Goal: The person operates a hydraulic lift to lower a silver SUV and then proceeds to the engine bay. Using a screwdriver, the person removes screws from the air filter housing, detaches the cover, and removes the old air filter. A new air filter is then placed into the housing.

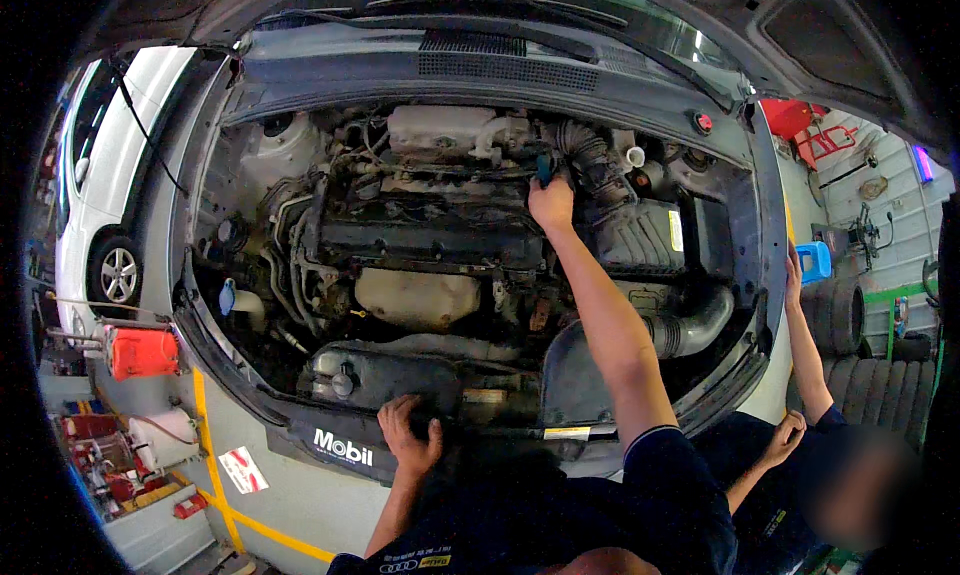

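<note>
My right arm stretches across the open engine bay. Beside the ribbed intake hose (578, 145), my right hand (552, 203) is closed around a small teal object (544, 168); its lower part is hidden by the fingers, so I cannot make out its kind. Left of that hand runs the dark engine cover (430, 237). My left hand (406, 435) rests, thumb apart from the fingers, at the front edge of the bay, by the black plastic reservoir (375, 380). Nothing shows in it.
The raised hood (850, 45) hangs overhead. A co-worker's hand (786, 437) and other arm are at the right fender, near a blue container (815, 262) and stacked tires (850, 375). A white car (105, 185) and a red-topped cart (142, 352) stand left.
</note>
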The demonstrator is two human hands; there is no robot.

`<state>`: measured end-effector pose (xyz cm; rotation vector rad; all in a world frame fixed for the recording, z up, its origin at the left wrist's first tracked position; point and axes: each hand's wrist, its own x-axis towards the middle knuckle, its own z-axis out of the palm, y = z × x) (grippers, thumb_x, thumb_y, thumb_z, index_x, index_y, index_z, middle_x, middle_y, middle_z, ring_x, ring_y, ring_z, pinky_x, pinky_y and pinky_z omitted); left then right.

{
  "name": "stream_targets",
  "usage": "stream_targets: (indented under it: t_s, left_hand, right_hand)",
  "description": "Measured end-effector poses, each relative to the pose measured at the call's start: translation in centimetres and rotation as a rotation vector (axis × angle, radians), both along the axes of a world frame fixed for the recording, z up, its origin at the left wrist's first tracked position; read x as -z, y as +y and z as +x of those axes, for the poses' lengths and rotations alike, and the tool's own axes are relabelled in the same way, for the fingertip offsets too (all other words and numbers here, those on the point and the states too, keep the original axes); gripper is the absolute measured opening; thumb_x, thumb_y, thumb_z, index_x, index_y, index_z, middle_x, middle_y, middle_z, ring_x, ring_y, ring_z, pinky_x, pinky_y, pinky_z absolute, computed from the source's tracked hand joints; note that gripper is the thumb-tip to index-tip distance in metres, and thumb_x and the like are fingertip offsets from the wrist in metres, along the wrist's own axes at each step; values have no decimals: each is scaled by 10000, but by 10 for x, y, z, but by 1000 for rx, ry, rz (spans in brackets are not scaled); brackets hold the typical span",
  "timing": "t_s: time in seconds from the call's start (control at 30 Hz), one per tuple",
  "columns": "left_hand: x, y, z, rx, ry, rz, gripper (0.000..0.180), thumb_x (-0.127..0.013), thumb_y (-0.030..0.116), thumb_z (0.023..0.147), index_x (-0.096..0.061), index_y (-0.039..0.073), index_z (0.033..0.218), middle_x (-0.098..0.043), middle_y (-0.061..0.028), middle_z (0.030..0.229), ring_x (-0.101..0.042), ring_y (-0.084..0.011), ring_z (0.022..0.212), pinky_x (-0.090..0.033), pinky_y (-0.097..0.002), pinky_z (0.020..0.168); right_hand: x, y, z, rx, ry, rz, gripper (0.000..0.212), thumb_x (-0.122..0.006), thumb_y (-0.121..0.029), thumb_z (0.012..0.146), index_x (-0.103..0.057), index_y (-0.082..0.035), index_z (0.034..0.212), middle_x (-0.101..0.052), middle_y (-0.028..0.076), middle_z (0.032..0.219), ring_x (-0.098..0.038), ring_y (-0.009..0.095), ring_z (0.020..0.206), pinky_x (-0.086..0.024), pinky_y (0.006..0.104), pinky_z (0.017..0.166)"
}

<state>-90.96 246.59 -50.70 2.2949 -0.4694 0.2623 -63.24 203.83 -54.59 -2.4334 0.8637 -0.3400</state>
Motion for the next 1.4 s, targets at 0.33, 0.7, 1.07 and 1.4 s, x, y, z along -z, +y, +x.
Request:
stream_targets:
  t_s: [0.33,0.7,1.07,1.4]
  left_hand:
    - [3,4,-6,-34,7,-1,419,-714,262,854,-604,12,1171,-627,-182,1163,-563,-395,1072,-422,-519,965]
    - [8,6,-3,-2,-28,7,434,-711,269,865,-607,21,1206,-635,-175,1179,-565,-397,1079,-421,-522,965]
    - [1,-1,-2,17,17,5,417,-669,331,930,-586,22,1198,-638,-183,1179,-576,-398,1077,-404,-527,984]
    - [7,2,-4,7,-1,20,430,-657,328,938,-578,9,1215,-632,-194,1194,-557,-410,1097,-397,-541,1002]
  right_hand:
    - [-18,31,-26,38,80,151,605,-677,-398,952,-555,74,1310,-727,261,1024,-705,434,962,-573,508,837]
    - [-21,81,-33,-842,1,-225,379,-625,-372,990,-599,-86,1238,-694,164,1109,-676,350,1057,-501,533,973]
    - [15,73,-11,-829,41,-348,405,-647,-307,969,-617,-124,1329,-580,125,1350,-502,334,1336,-402,545,1127]
    - [14,63,-37,-630,-95,-154,440,-678,-296,940,-610,-112,1333,-605,187,1288,-545,386,1255,-452,532,1063]
